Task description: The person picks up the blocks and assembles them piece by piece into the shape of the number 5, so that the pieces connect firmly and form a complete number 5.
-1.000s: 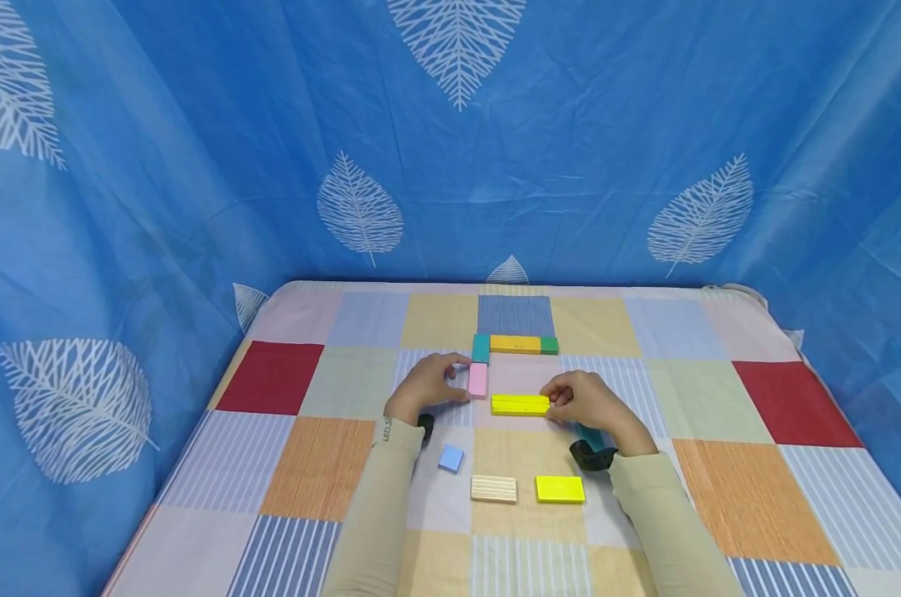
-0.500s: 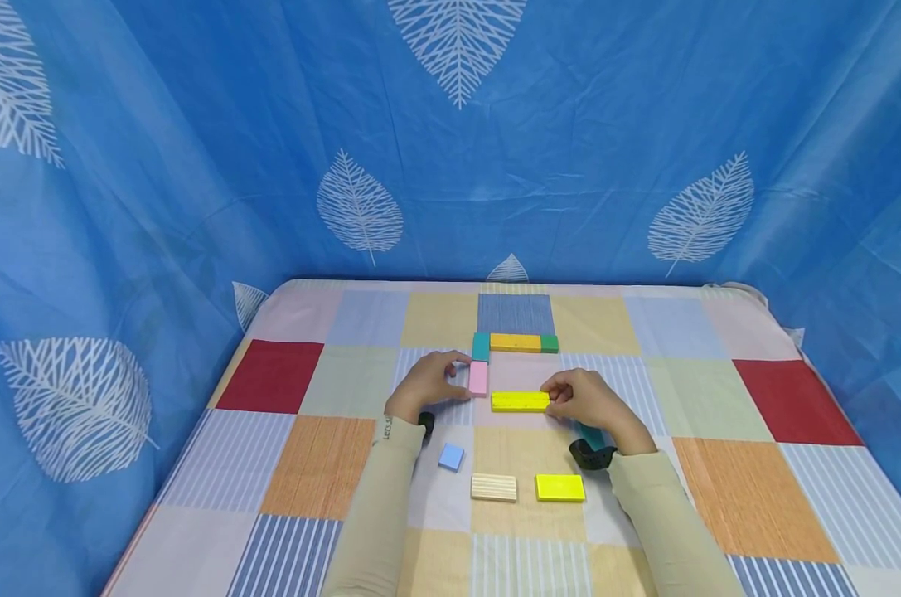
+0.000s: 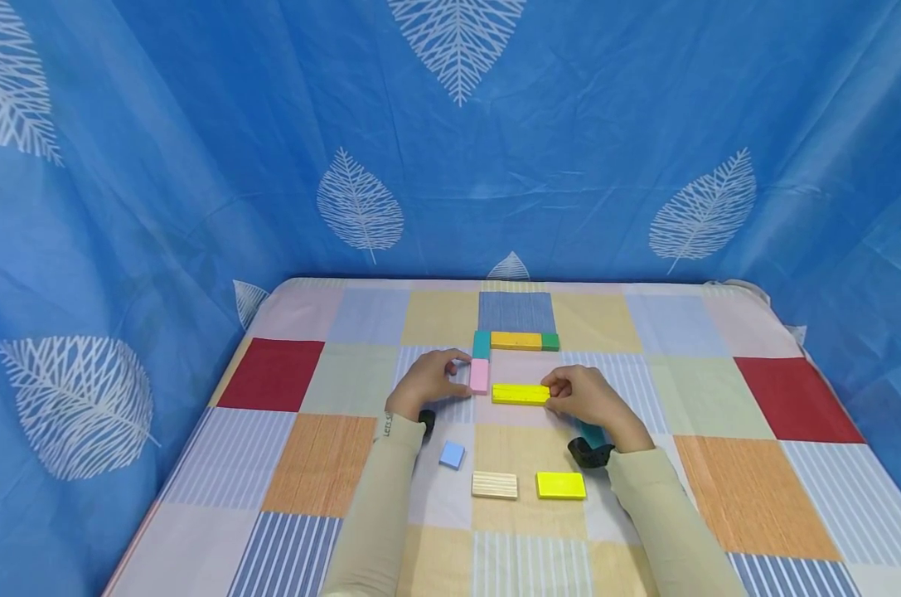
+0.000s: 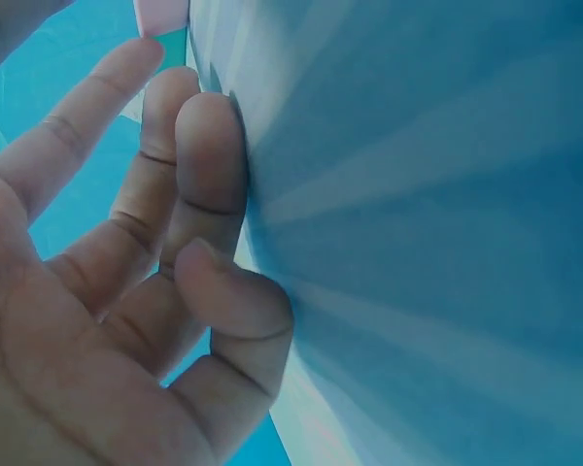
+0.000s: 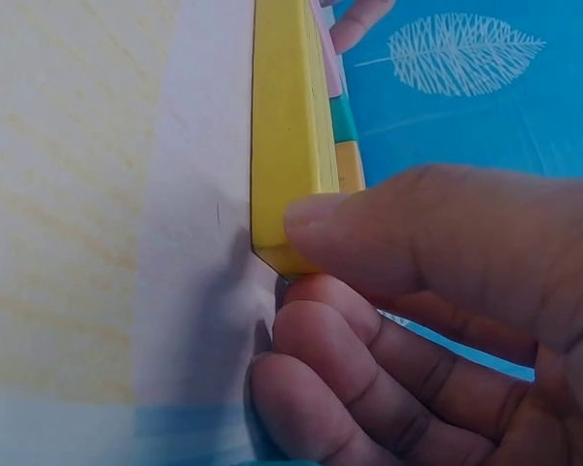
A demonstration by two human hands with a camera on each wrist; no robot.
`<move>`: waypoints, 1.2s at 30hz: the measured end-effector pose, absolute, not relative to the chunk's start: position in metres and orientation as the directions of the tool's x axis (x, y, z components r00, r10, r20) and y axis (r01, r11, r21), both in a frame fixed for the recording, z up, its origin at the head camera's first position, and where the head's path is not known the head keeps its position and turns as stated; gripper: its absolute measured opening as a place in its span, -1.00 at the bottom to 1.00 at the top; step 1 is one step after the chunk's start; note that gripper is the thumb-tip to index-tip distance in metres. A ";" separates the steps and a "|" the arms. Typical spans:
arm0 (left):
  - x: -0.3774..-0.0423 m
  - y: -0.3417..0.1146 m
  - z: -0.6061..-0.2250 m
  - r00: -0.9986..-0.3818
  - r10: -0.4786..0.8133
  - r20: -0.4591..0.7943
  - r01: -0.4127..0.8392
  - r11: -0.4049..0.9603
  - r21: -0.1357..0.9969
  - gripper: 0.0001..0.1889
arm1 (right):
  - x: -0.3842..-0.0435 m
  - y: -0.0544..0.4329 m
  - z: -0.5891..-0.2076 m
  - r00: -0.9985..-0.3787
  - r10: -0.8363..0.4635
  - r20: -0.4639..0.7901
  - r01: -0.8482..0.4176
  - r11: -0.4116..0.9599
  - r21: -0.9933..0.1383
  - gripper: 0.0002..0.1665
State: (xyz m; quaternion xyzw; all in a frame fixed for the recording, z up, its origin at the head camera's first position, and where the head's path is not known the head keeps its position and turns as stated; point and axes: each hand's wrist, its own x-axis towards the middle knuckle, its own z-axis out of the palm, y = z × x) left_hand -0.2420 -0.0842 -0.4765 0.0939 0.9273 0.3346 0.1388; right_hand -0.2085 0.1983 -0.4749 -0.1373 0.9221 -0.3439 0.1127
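Observation:
In the head view my left hand (image 3: 426,385) holds a pink block (image 3: 479,376) by its left side, with index finger and thumb near its two ends. The left wrist view catches only a corner of that pink block (image 4: 162,16) beside a fingertip; the other fingers are loosely bent. My right hand (image 3: 586,400) pinches the right end of a long yellow block (image 3: 520,394), lying crosswise just right of the pink one. The right wrist view shows the thumb on the yellow block (image 5: 284,126). Beyond the pink block, touching it, lies a teal block (image 3: 481,344).
An orange block (image 3: 515,341) and a green block (image 3: 550,342) continue the row from the teal one. Nearer lie a blue square block (image 3: 452,454), a ridged wooden block (image 3: 494,485) and a short yellow block (image 3: 560,486). A teal piece (image 3: 591,434) is partly under the right wrist.
The long yellow block has slid slightly away from the person, pinched by my right hand. My left hand and the pink block have stayed in place.

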 end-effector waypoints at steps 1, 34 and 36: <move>-0.242 -0.085 -0.476 -0.944 0.268 -0.194 0.082 0.758 0.647 -0.39 | -0.209 0.198 -0.475 -0.937 -0.332 -0.111 -0.179 0.728 -0.662 -0.73; -0.243 -0.084 -0.477 -0.935 0.255 -0.246 0.043 0.772 0.634 -0.39 | -0.230 0.189 -0.465 -0.922 -0.345 -0.174 -0.191 0.798 -0.572 -0.71; -0.243 -0.084 -0.477 -0.936 0.256 -0.243 0.048 0.774 0.631 -0.39 | -0.231 0.189 -0.465 -0.922 -0.345 -0.175 -0.190 0.797 -0.573 -0.70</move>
